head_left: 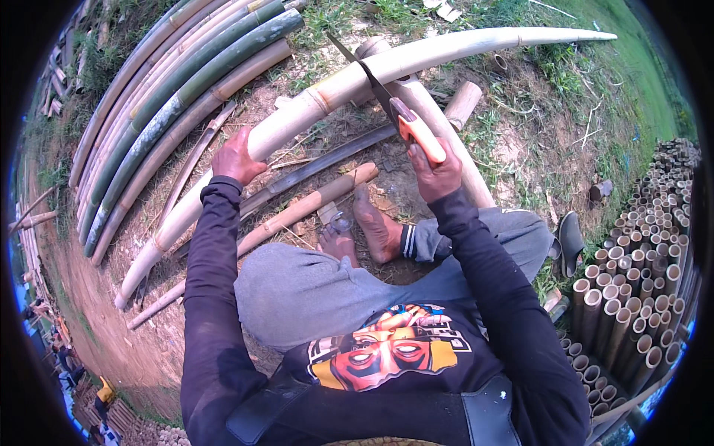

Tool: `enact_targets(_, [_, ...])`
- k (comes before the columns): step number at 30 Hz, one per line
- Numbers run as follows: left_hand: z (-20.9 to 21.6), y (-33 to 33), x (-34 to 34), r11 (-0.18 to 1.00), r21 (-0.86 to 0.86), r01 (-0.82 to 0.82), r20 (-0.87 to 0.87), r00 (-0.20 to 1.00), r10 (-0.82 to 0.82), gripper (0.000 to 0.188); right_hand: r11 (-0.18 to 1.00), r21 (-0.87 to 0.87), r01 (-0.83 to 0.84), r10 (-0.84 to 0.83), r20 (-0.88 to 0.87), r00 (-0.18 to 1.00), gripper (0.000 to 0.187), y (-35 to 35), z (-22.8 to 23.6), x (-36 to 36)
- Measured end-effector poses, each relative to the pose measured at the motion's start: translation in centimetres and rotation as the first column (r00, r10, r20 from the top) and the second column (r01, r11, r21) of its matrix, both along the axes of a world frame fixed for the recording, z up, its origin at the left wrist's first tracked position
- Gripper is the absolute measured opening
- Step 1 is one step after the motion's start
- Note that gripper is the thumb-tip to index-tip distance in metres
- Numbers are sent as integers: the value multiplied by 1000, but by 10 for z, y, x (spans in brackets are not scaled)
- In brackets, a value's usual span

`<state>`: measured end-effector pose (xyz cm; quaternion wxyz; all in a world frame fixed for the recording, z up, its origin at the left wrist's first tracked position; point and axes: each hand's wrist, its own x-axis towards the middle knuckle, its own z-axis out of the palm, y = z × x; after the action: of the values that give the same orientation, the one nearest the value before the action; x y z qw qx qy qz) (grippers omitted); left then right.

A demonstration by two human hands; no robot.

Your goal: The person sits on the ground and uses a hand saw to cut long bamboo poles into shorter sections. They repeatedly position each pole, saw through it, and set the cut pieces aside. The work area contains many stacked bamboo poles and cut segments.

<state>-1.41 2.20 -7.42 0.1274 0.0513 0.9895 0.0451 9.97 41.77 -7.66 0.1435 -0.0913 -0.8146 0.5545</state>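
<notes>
Bamboo pole (312, 104), pale and stripped, runs diagonally across the head view, thick end low beyond the left hand, thin tip far out past the right hand. It rests on a short log stump (372, 49) just above the saw.

Left hand (236, 157): clamped over the pole's near side, fingers wrapped on it, pressing down. Black long sleeve behind it.

Right hand (435, 169): closed around the orange handle of a hand saw (387, 100). Blade runs up and away from the hand and meets the pole at its near edge, set across it. Can't tell how deep the blade sits.

Below the two hands: bare feet (375, 227) on the dirt, grey trousers, knees folded. A thinner brown bamboo stick (297, 212) lies between the feet and the left hand, a dark flat split strip (320, 163) just above it.

Up and outward of the left hand: a stack of long green and tan bamboo poles (171, 97) on the ground, well apart from the hand.

Outward and below the right hand: a bundle of short cut bamboo tubes (639, 267), ends up, open mouths showing. A dark sandal (571, 239) sits between that bundle and the right knee. One short cut piece (462, 104) lies just beyond the saw hand.
</notes>
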Motion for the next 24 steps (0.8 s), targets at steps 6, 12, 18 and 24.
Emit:
enact_targets(6, [6, 0, 6, 1000, 11, 28, -98, 995, -27, 82, 998, 41, -51, 49, 55, 997, 33, 0, -42, 10])
enact_targets(12, [20, 0, 51, 980, 163, 111, -40, 994, -106, 77, 877, 345, -333, 272, 215, 938, 79, 38, -19, 88])
enact_targets(18, [40, 7, 114, 963, 227, 149, 40, 986, -162, 79, 899, -422, -120, 248, 263, 932, 64, 2, -33, -9])
enact_targets(24, [16, -42, 205, 729, 595, -339, -623, 377, 685, 96, 812, -584, 23, 230, 356, 906, 58, -22, 0, -29])
